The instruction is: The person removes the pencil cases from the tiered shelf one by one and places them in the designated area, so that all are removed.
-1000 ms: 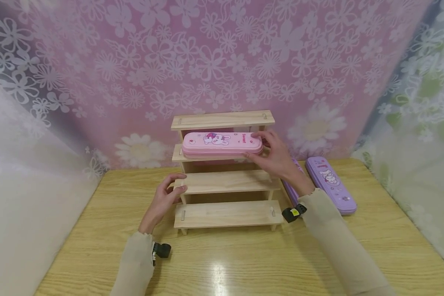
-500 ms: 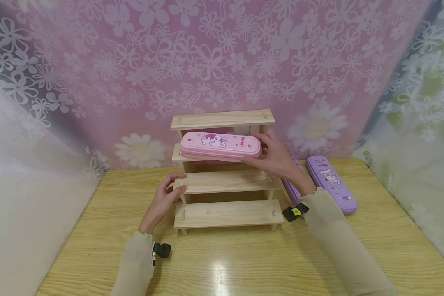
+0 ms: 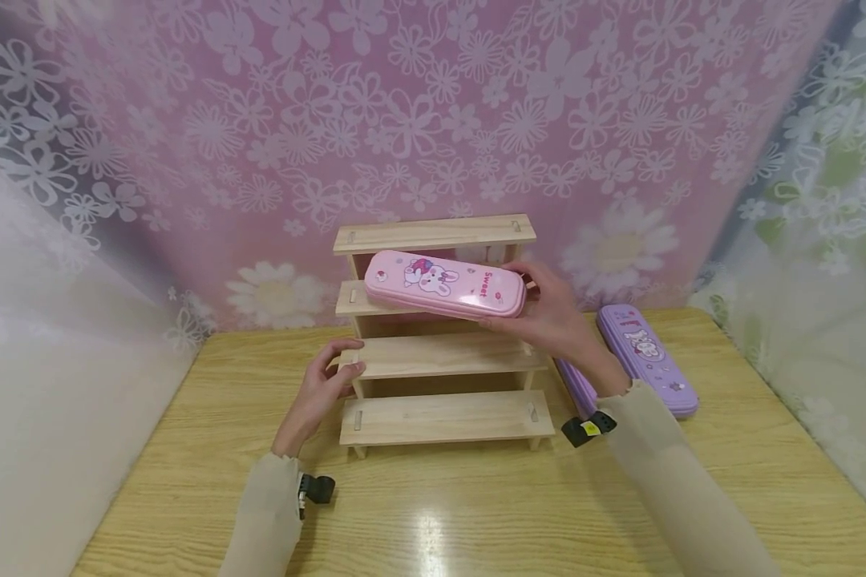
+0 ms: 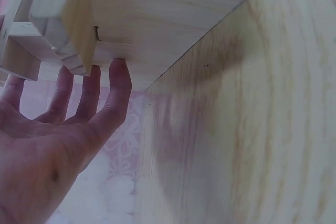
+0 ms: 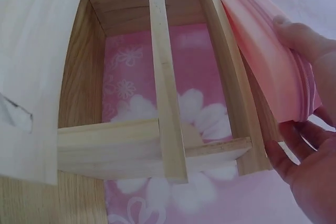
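Observation:
A pink pencil case (image 3: pixel 443 282) with a white bunny and the word "Sweet" is at the second step from the top of a wooden step shelf (image 3: pixel 443 417). My right hand (image 3: pixel 552 316) grips its right end, with that end lower and nearer me. In the right wrist view, the pink pencil case (image 5: pixel 262 51) is tilted beside a shelf board, and the right hand (image 5: pixel 315 156) has thumb and fingers on opposite sides. My left hand (image 3: pixel 321 393) holds the left end of the third step. The left wrist view shows the left hand's fingers (image 4: pixel 122 85) against the wood.
Two purple pencil cases lie on the table right of the shelf; one purple case (image 3: pixel 647 361) shows fully, the other purple case (image 3: pixel 577 389) is partly behind my right arm. A pink floral curtain (image 3: pixel 433 120) hangs behind the wooden table (image 3: pixel 375 513).
The pink pencil case first shifted slightly left, then moved right and toward me. It has turned, its right end dropping lower. My right hand moved with it; the left hand stayed on the shelf.

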`<state>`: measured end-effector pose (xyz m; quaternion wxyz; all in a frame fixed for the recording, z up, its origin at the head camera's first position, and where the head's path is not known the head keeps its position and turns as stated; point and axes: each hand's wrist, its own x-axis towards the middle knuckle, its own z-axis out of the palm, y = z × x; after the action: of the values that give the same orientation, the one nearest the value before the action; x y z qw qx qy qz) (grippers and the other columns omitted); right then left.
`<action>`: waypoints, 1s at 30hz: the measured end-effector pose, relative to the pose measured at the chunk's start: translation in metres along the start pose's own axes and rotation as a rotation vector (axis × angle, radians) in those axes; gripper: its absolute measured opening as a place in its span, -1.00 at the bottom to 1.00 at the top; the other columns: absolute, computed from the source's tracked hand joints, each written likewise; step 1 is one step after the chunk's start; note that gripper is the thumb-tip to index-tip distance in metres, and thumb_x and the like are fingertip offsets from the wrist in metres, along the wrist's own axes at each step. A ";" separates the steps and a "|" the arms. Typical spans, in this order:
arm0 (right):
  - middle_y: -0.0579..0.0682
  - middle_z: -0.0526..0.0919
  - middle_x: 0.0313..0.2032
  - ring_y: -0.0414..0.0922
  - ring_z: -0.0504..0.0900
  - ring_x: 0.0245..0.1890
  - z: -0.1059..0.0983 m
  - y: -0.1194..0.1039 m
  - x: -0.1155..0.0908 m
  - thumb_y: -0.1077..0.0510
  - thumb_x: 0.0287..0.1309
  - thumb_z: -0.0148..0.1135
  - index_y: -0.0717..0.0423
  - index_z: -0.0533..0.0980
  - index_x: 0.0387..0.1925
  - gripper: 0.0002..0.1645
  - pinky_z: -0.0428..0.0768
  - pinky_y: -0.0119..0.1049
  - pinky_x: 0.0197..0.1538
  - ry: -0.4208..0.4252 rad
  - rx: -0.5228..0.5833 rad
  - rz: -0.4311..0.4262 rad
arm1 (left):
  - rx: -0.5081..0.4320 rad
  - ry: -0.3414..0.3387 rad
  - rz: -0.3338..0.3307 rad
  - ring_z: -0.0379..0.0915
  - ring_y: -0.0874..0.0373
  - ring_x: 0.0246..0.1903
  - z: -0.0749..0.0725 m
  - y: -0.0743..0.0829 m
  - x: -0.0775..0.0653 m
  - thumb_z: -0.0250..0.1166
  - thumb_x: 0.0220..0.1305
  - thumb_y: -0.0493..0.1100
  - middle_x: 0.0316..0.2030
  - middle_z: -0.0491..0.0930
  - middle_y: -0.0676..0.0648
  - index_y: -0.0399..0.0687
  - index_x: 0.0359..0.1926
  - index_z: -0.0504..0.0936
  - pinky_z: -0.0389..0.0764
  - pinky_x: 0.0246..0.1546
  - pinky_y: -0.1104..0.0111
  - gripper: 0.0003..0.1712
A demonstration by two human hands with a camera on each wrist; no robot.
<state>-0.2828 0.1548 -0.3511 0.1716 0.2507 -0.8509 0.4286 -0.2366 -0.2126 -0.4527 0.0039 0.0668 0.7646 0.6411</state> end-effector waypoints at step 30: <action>0.05 0.52 -0.02 -0.32 0.46 -0.25 -0.027 0.022 -0.057 0.39 -0.29 0.68 0.20 0.43 0.27 -0.01 0.51 -0.60 -0.31 0.211 0.027 0.010 | -0.007 -0.001 -0.009 0.46 0.06 -0.05 0.001 0.000 0.000 0.26 0.47 -0.06 0.37 0.36 0.02 0.00 0.29 0.48 0.64 -0.12 0.18 -0.56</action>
<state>-0.2463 0.2039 -0.3786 0.2550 0.2022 -0.8234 0.4649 -0.2364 -0.2122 -0.4529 0.0074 0.0637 0.7626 0.6437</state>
